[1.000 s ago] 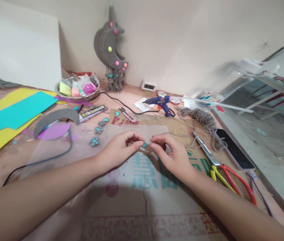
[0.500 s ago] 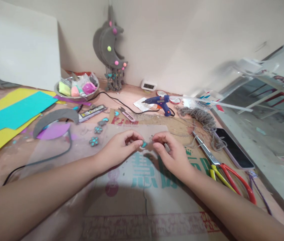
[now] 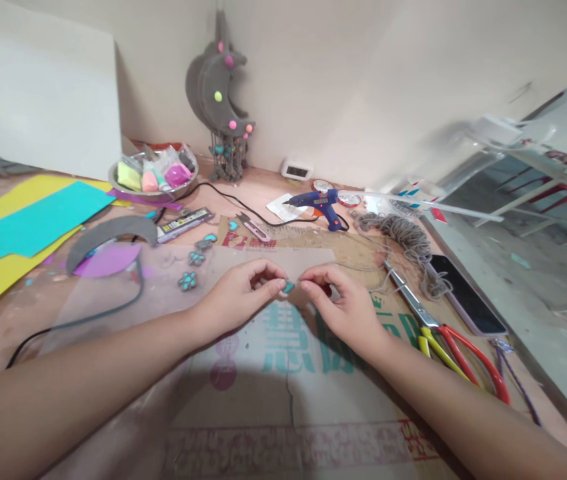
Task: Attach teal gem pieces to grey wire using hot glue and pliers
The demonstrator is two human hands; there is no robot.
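Head view: a small teal piece sits between the person's two hands, above a translucent sheet laid over printed cardboard on the worktop. The left hand has its grip pinching the piece by its left edge, thumb against forefinger. The right hand brings its thumb and forefinger close to the other edge; whether its grip is closed on anything cannot be told. Left of the hands lie grey-and-teal flower ornaments, with a grey crescent farther left. Beyond the hands rests a blue glue gun. To the right, scissors with red and yellow handles lie near a bundle of grey cord and a phone.
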